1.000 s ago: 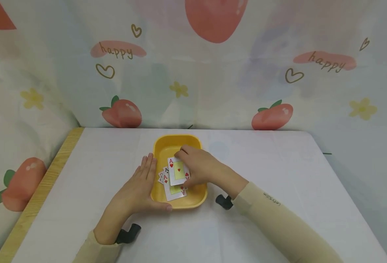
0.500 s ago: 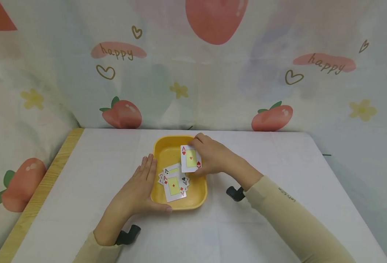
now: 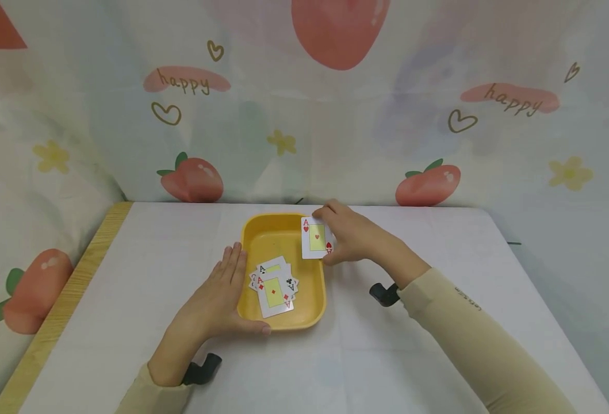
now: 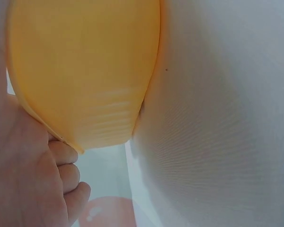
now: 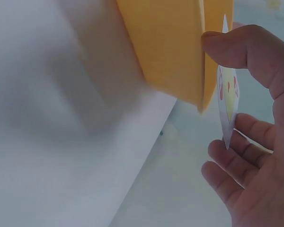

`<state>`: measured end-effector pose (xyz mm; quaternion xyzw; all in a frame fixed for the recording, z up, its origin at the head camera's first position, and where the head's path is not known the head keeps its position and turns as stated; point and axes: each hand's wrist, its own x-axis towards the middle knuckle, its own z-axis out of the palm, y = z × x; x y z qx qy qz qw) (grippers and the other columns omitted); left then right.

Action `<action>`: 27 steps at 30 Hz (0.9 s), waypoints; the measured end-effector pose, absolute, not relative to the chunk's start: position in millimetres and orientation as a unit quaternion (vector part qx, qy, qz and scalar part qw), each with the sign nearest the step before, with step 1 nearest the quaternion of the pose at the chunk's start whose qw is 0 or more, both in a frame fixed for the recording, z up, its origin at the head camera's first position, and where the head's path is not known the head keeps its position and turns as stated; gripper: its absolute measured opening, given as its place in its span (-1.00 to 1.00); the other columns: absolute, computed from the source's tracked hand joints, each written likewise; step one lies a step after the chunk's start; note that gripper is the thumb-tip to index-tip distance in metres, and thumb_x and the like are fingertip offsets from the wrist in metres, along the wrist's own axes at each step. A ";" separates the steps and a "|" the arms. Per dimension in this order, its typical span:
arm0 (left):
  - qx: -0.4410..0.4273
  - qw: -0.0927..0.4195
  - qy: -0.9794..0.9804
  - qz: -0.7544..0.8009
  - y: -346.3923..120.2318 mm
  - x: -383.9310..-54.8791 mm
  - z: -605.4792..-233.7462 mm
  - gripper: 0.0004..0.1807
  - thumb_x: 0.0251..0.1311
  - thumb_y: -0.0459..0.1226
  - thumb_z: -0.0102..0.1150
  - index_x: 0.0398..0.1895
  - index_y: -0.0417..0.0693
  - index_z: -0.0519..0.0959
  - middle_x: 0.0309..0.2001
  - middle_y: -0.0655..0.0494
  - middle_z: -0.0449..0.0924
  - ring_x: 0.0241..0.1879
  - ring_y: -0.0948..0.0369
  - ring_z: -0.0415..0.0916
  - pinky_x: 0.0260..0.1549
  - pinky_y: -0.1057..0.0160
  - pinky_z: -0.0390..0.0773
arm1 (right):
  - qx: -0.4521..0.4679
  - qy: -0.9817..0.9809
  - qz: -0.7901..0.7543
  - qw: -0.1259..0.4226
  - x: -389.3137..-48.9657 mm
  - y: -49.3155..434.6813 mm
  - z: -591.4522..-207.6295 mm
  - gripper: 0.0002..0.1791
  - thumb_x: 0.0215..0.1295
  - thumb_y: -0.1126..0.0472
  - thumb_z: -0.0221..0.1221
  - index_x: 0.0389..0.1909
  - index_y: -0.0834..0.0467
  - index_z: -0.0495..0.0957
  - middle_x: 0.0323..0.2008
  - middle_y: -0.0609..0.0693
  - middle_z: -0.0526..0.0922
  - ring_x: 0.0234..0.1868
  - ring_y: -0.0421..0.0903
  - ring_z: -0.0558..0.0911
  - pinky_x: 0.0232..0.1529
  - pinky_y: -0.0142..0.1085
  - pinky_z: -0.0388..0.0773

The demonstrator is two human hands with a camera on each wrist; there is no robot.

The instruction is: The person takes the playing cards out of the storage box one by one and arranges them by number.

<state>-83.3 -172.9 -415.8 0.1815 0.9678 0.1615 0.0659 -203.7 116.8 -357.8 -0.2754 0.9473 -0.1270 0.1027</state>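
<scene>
My right hand (image 3: 353,233) pinches an ace of hearts (image 3: 317,237) by its edges, thumb at the near side and fingers at the far side. The card overlaps the right rim of the yellow tray (image 3: 283,224) in the head view and shows nearly edge-on in the right wrist view. My left hand (image 3: 213,299) rests against the tray's left rim, fingers straight and thumb along the near edge. Inside the tray lies an overlapping pile of playing cards, with an ace of diamonds (image 3: 274,296) on top and an ace of clubs (image 3: 270,266) partly beneath it.
A white cloth (image 3: 413,345) covers the table, with a wooden strip (image 3: 71,287) bare along the left edge. Behind stands a printed curtain (image 3: 345,144) with fruit and flowers. Black wrist mounts (image 3: 385,294) sit at both wrists.
My right hand has lifted the ace of hearts off the pile and moved it right and away, to the tray's right rim, uncovering the ace of diamonds. The left hand has stayed put.
</scene>
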 end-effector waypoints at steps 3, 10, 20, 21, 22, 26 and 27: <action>0.179 0.070 0.968 0.162 -172.6 -83.3 -415.2 0.67 -0.40 0.55 0.33 0.58 -0.29 -0.25 0.61 -0.15 -0.42 0.59 -0.05 -0.42 0.52 -0.06 -0.07 | -0.271 0.948 -0.125 0.108 -206.1 121.8 -357.2 0.02 -0.14 -0.02 0.54 0.38 0.14 0.30 0.28 0.02 0.31 0.06 -0.03 0.45 0.19 -0.16 0.54; 0.178 0.072 0.968 0.163 -172.5 -83.6 -415.0 0.67 -0.40 0.55 0.33 0.58 -0.29 -0.25 0.61 -0.15 -0.42 0.59 -0.05 -0.42 0.52 -0.06 -0.08 | -0.264 0.950 -0.127 0.111 -213.0 132.4 -356.8 -0.01 -0.11 0.04 0.53 0.38 0.17 0.29 0.27 0.07 0.31 0.07 0.00 0.45 0.19 -0.13 0.54; 0.181 0.072 0.966 0.169 -173.8 -82.6 -414.7 0.68 -0.41 0.55 0.33 0.58 -0.29 -0.27 0.61 -0.15 -0.43 0.59 -0.06 -0.42 0.52 -0.06 -0.08 | -0.244 0.954 -0.125 0.124 -225.4 148.3 -363.2 -0.02 -0.08 0.11 0.50 0.40 0.20 0.26 0.27 0.11 0.28 0.11 0.04 0.42 0.19 -0.10 0.53; 0.181 0.073 0.966 0.169 -173.7 -82.6 -414.9 0.68 -0.41 0.55 0.33 0.58 -0.29 -0.27 0.61 -0.15 -0.43 0.59 -0.06 -0.42 0.52 -0.06 -0.08 | -0.240 0.954 -0.126 0.126 -226.3 149.7 -363.9 -0.02 -0.08 0.11 0.50 0.40 0.20 0.26 0.28 0.11 0.28 0.10 0.04 0.43 0.18 -0.10 0.53; 0.180 0.073 0.966 0.169 -173.6 -82.8 -415.0 0.68 -0.41 0.55 0.33 0.58 -0.29 -0.27 0.61 -0.15 -0.43 0.59 -0.06 -0.42 0.52 -0.06 -0.08 | -0.236 0.955 -0.126 0.130 -227.2 151.0 -364.5 -0.02 -0.07 0.12 0.50 0.40 0.20 0.25 0.28 0.11 0.28 0.10 0.04 0.43 0.18 -0.10 0.53; 0.178 0.075 0.966 0.172 -173.4 -83.1 -414.9 0.68 -0.41 0.54 0.35 0.58 -0.29 -0.27 0.61 -0.14 -0.44 0.59 -0.05 -0.42 0.52 -0.05 -0.08 | -0.227 0.956 -0.124 0.135 -231.3 155.5 -367.0 -0.03 -0.07 0.13 0.50 0.40 0.21 0.26 0.28 0.13 0.28 0.09 0.05 0.43 0.17 -0.10 0.53; 0.177 0.076 0.966 0.172 -173.3 -83.1 -414.5 0.68 -0.41 0.54 0.35 0.58 -0.29 -0.27 0.61 -0.14 -0.44 0.59 -0.05 -0.42 0.52 -0.05 -0.08 | -0.225 0.957 -0.123 0.136 -232.5 156.6 -367.9 -0.03 -0.07 0.12 0.50 0.39 0.21 0.26 0.28 0.13 0.28 0.08 0.05 0.44 0.17 -0.10 0.53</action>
